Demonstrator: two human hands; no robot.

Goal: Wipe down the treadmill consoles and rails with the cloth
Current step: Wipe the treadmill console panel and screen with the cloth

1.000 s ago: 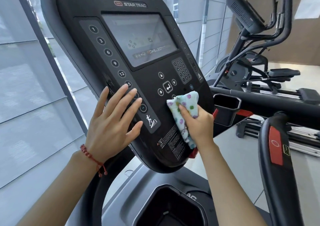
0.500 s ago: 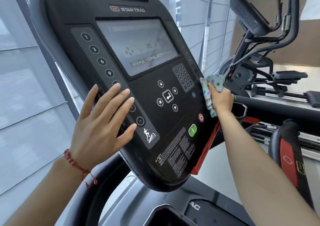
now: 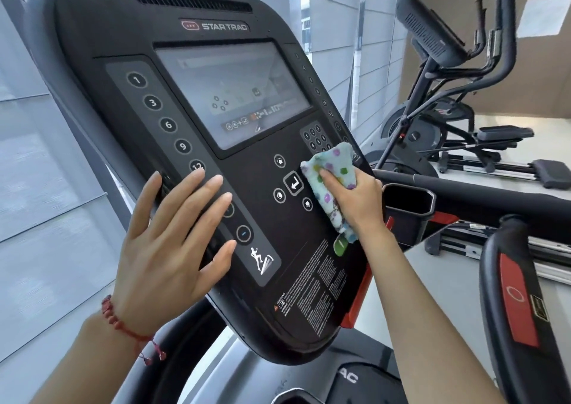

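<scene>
A: Head view. Take the console point(image 3: 197, 162) as the landmark. Why is the left hand point(image 3: 173, 239) spread flat on it?

B: My reading is that it steadies the panel. The fingers lie straight and fanned over the numbered strip on the console's left side, pressing and gripping nothing, so the tilted face would not rock under the wiping pressure.

A: And the cloth point(image 3: 332, 184)?

B: On the console's lower right area, just below the small number keypad point(image 3: 316, 139) and beside the arrow keys. The right hand point(image 3: 358, 201) has it bunched, the fingers curled round the wad and pushing it against the panel. A bunched cloth gives a firm pad, which probably suits the raised buttons.

A: Counts?

B: One cloth, two hands, one console close up. On the left strip five numbered keys show: 1, 3, 6, 9, 12; the fingers hide whatever comes next, and two round keys show below them. One green button point(image 3: 340, 246) peeks out under the cloth's lower end. Three arrow keys are visible around the enter key; the cloth may hide a fourth.

A: Anything else?

B: One cup holder point(image 3: 408, 199) right of the console, one handrail with a red patch point(image 3: 516, 308) further right and lower, and one elliptical trainer point(image 3: 448, 94) beyond. The rails look untouched so far, I judge.
</scene>
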